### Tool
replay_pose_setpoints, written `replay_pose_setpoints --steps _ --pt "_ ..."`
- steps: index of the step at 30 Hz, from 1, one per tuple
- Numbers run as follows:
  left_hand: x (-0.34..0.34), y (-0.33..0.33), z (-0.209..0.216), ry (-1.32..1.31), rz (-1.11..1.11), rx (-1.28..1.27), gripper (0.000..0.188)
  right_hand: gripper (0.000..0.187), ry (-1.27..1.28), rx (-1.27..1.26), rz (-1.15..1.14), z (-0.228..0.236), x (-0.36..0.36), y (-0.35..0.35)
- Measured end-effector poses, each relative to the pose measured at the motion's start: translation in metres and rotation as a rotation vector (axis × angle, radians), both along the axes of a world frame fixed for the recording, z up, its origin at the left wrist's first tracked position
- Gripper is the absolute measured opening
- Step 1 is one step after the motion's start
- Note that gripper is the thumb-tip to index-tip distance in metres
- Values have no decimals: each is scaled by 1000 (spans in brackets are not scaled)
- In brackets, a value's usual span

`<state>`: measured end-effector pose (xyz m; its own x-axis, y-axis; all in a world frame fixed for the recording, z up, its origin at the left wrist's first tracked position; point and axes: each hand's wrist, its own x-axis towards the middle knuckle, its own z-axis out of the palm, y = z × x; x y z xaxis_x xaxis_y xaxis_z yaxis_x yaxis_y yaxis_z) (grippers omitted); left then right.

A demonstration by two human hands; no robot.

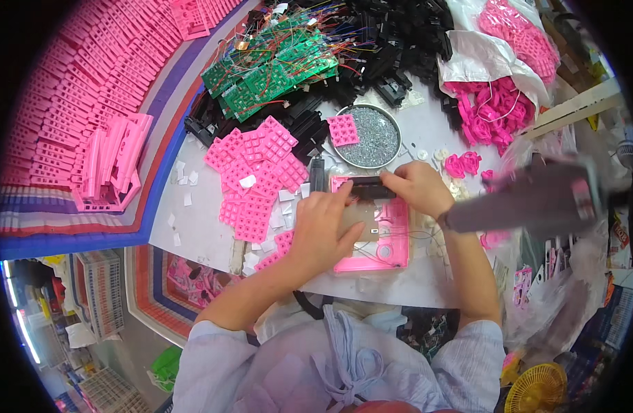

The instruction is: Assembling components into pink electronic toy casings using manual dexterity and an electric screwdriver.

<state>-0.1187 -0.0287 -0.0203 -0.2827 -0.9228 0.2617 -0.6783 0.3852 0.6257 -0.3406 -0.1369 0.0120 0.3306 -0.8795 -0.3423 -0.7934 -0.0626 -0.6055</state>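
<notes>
Mid-frame, the black part [368,188] lies with its long axis left-to-right along the pink casing's [397,258] upper edge. The right hand [421,188] pinches its right end; the left hand [322,230], thumb and forefinger spread, touches its left end.

both forearms [261,292] angle inward; the left grip [322,230] spreads thumb [351,238] from forefinger [342,197], the right grip [422,188] curls.
</notes>
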Motion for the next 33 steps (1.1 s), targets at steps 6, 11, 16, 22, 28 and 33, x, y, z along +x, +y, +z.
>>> replay_pose_setpoints --steps 6,11,16,22,28,33 --pt "-6 0 0 -130 11 -57 66 44 -161 -494 65 -4 -2 7" --pt "-7 0 0 -155 18 -86 67 36 -338 -678 392 -26 -17 14" --pt "-9 -1 7 -268 20 -192 67 40 -257 -725 328 -28 -14 30" --pt "24 -51 20 -187 -183 -27 31 26 -371 -698 264 70 -23 76" --pt "-27 -169 6 -383 -244 -222 13 38 -1273 -973 -445 97 -63 -16" --pt "-39 -176 -16 -535 -286 -253 12 41 -1123 -419 -167 67 -56 -44"
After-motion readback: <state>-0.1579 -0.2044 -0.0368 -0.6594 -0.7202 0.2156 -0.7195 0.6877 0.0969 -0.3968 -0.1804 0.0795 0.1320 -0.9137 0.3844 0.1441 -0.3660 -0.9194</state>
